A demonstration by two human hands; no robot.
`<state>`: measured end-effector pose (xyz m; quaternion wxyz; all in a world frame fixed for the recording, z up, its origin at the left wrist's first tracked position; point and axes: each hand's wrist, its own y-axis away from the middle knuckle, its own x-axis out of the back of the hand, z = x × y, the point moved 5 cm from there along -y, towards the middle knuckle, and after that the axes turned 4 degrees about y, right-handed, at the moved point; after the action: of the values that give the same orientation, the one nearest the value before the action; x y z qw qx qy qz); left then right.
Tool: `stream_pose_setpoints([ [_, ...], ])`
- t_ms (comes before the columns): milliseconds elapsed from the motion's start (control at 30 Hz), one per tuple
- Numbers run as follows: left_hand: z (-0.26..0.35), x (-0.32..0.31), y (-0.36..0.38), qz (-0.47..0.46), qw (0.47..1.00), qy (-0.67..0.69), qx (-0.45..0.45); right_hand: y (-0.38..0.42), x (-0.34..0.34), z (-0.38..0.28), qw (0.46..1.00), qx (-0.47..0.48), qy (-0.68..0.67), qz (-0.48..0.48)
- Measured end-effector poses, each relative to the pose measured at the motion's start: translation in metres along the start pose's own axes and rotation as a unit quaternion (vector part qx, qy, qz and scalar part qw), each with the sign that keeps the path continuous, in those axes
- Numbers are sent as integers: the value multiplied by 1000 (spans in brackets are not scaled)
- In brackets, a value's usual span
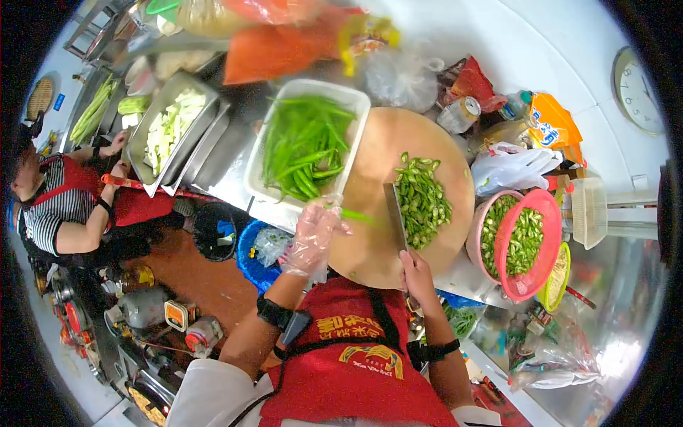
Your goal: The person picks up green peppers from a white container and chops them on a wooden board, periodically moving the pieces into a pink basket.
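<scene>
My left hand (315, 236), in a clear plastic glove, pinches a long green chili pepper (361, 216) over the left edge of the round wooden cutting board (366, 146). My right hand (417, 276) is closed round the handle of a cleaver (395, 215), its blade standing on edge on the board. Right of the blade lies a heap of sliced green chilies (424, 203). Just beyond my left hand is a white plastic basket (257, 162) of whole green chilies (306, 153), slightly blurred.
On the right, a pink basket (475, 242) and a red basket (532, 288) hold sliced chilies. Cans, bags and packets crowd the back, including a silver can (460, 115). Metal trays (196, 135) with cut vegetables stand at left, near a co-worker (71, 206). A blue-lined bin (250, 274) sits below.
</scene>
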<state>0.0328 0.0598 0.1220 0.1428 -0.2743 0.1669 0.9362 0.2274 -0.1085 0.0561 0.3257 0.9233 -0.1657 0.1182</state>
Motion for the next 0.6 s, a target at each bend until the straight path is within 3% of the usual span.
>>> stream_pose_setpoints([
  [33,-17,13,3,38,996,16,78,1,-1,-1,1000,-12,-2,-3],
  [267,-65,43,26,91,968,-90,218,3,0,-12,1000,-5,-1,-10],
  [300,-58,44,26,37,922,-337,185,3,1,-12,1000,-7,-2,-11],
  [333,-53,42,26,-21,815,-562,139,3,2,-12,999,-28,-2,-18],
  [467,-71,61,37,-70,786,-561,251,7,1,-15,997,-54,-24,-41],
  [533,-74,58,48,-18,876,-325,355,6,1,-13,998,-55,-22,-32],
  [567,-70,53,53,-18,876,-325,356,5,2,-12,998,-54,-19,-22],
  [600,-59,43,54,-35,886,-360,290,4,2,-12,998,-55,-19,-21],
])
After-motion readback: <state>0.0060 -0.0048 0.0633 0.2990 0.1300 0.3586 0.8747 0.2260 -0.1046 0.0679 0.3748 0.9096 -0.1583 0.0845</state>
